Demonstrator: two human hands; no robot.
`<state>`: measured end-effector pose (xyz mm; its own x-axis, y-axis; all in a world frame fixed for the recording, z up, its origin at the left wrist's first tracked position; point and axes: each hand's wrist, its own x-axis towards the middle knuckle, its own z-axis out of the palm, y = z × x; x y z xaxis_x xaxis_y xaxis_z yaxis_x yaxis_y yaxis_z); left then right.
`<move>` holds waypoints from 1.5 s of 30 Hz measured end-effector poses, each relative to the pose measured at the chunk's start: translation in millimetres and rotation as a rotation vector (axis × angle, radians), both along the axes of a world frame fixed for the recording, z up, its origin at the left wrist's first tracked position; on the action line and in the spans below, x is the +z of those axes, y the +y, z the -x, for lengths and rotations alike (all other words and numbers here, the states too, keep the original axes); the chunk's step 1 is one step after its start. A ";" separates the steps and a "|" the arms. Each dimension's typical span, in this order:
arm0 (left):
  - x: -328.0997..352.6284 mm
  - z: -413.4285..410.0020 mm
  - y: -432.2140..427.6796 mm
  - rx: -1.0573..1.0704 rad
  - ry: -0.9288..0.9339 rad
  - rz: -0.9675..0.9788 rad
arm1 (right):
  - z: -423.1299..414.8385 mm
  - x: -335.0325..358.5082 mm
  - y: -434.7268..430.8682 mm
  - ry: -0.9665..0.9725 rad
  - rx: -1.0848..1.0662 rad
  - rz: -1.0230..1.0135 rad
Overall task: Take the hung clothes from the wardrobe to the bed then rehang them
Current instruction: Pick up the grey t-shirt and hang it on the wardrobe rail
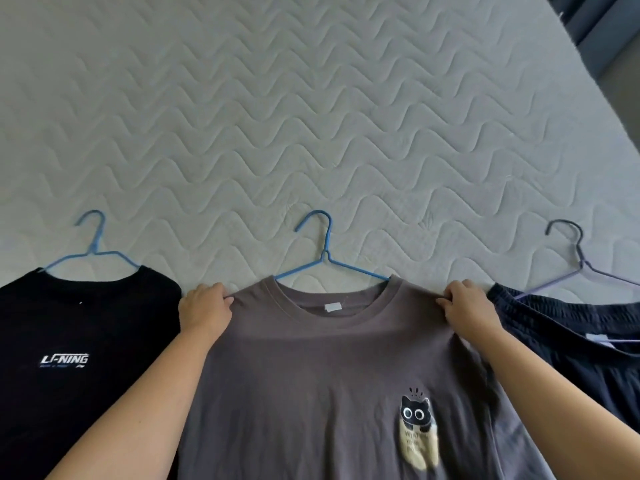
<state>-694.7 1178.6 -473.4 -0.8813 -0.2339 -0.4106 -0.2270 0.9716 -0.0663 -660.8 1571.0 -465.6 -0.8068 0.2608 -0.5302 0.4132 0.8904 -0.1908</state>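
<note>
The grey shirt (pixel 311 393), on its blue hanger (pixel 325 251), is laid on the bed (pixel 311 116) and pinched at both shoulders by the left hand (pixel 204 308) and right hand (pixel 465 304), with hanging it back up likely left.

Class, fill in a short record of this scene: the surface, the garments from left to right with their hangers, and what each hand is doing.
Surface: quilted mattress
Left garment: black T-shirt on the left blue hanger
Middle garment: grey T-shirt with a cat print, on the middle blue hanger
Right garment: dark garment with an elastic waistband, on a purple hanger
Hands: left hand and right hand each grip one shoulder of the grey T-shirt
</note>
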 end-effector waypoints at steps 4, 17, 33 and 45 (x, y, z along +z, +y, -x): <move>36.1 -18.7 2.6 0.177 0.103 -0.269 | -19.5 25.3 1.5 0.147 -0.041 0.076; 219.9 -235.5 21.0 0.532 0.268 -0.588 | -203.9 171.8 12.4 0.173 -0.279 0.390; 283.9 -463.3 24.4 0.585 0.130 -0.553 | -355.9 246.3 15.8 -0.050 0.120 0.162; 310.2 -638.0 -46.5 0.765 0.416 -0.646 | -407.5 312.9 -96.0 0.165 0.414 0.159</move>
